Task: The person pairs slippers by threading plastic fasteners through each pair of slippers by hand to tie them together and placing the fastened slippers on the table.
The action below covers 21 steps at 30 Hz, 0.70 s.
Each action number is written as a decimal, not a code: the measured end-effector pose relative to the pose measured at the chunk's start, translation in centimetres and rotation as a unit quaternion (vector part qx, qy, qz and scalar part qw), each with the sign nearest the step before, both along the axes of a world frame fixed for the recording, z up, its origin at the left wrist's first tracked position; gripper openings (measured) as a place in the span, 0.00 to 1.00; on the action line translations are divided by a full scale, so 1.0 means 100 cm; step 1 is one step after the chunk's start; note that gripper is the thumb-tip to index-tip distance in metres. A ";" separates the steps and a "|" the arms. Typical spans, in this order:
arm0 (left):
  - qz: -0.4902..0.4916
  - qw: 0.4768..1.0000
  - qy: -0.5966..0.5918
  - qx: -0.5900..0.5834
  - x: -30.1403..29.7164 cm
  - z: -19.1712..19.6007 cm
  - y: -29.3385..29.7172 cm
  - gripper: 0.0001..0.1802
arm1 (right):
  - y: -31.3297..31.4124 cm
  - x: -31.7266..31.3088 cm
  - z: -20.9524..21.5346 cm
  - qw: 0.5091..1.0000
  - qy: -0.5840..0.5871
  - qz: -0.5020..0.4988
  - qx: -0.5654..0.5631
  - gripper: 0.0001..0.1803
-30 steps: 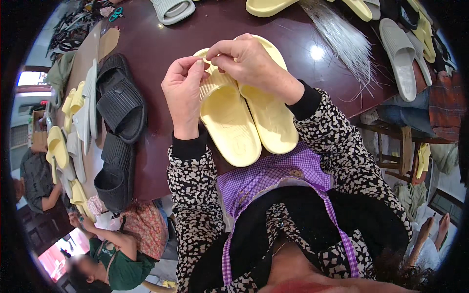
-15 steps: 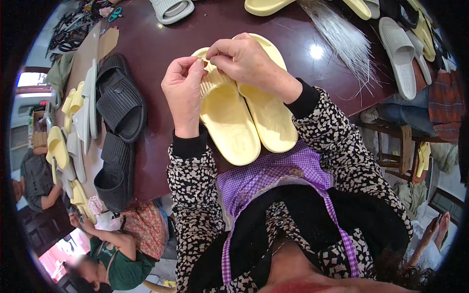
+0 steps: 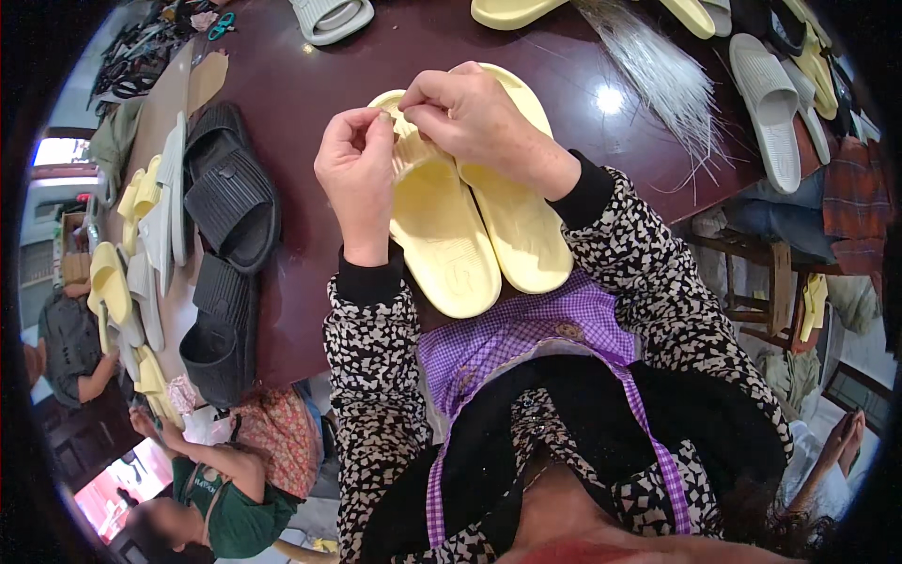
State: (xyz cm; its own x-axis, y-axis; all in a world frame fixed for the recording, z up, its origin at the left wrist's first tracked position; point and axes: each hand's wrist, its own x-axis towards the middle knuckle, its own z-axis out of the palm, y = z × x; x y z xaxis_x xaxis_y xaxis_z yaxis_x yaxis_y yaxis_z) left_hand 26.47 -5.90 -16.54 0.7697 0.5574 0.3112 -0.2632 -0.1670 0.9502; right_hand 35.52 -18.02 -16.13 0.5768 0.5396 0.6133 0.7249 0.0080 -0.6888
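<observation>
A pair of pale yellow slide slippers lies side by side at the table's near edge, the left slipper (image 3: 446, 249) touching the right slipper (image 3: 526, 235). My left hand (image 3: 357, 179) is pinched at the thumb and index finger, beside the left slipper's strap. Over the straps, my right hand (image 3: 484, 122) has its fingers curled into a pinch, with the tips close to those of the left. Whatever thin thing they may hold is too small to make out. Both hands hide parts of the straps.
A bundle of clear plastic strands (image 3: 653, 75) fans across the dark red table (image 3: 310, 85). Black slippers (image 3: 235, 197) lie to the left, a white slipper (image 3: 766, 113) to the right, and a grey one (image 3: 331, 19) at the far edge. Other people sit at the lower left.
My left hand has shifted slightly to the right, nearer the left slipper. The right hand and the slippers look almost still.
</observation>
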 end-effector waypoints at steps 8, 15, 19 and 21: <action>0.007 1.000 -0.001 -0.009 -0.001 0.001 -0.001 0.01 | 0.000 -0.001 0.001 0.999 -0.038 0.004 -0.003 0.04; 0.017 1.000 0.000 0.016 -0.001 -0.003 0.001 0.02 | 0.001 -0.002 0.001 0.997 -0.075 -0.015 -0.003 0.03; 0.025 0.999 -0.019 0.032 0.001 -0.004 -0.001 0.02 | 0.002 0.000 -0.003 1.000 -0.029 -0.008 -0.003 0.03; 0.035 0.997 -0.015 0.061 0.000 -0.003 -0.003 0.02 | 0.001 -0.001 0.000 0.998 -0.055 -0.016 -0.003 0.03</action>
